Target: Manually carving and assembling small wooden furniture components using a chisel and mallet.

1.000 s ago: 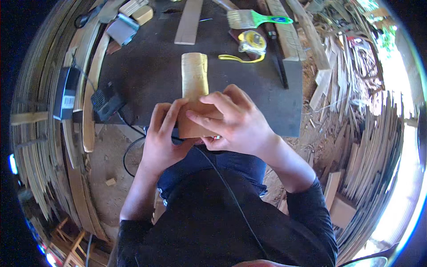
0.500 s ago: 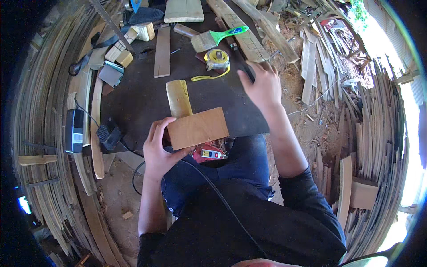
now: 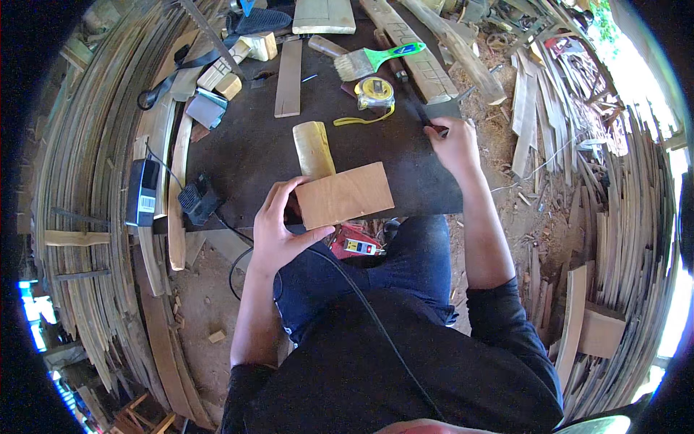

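My left hand [image 3: 278, 220] holds a rectangular reddish-brown wooden block [image 3: 345, 194] at the table's near edge, thumb along its lower side. A pale, narrow wooden piece [image 3: 311, 145] lies just beyond it, partly hidden by the block. At the table's right side, my right hand [image 3: 453, 141] has its fingers closed on a long, dark, slim tool [image 3: 413, 101] lying beside a marked plank [image 3: 426, 61]. Near that tool are a yellow tape measure [image 3: 375, 94] and a green-handled paintbrush [image 3: 379, 59].
The dark table [image 3: 246, 152] carries wood offcuts [image 3: 288, 79], a strap [image 3: 155, 90] and a black corded adapter [image 3: 199, 199]. A red object [image 3: 358, 246] with switches sits below the table edge. Stacked wood strips [image 3: 79, 181] line both sides, and scraps litter the dirt floor.
My right hand has left the wooden block, moved up and right, and closed on the dark tool. My left hand still holds the block. The view has shifted, showing more of the tabletop.
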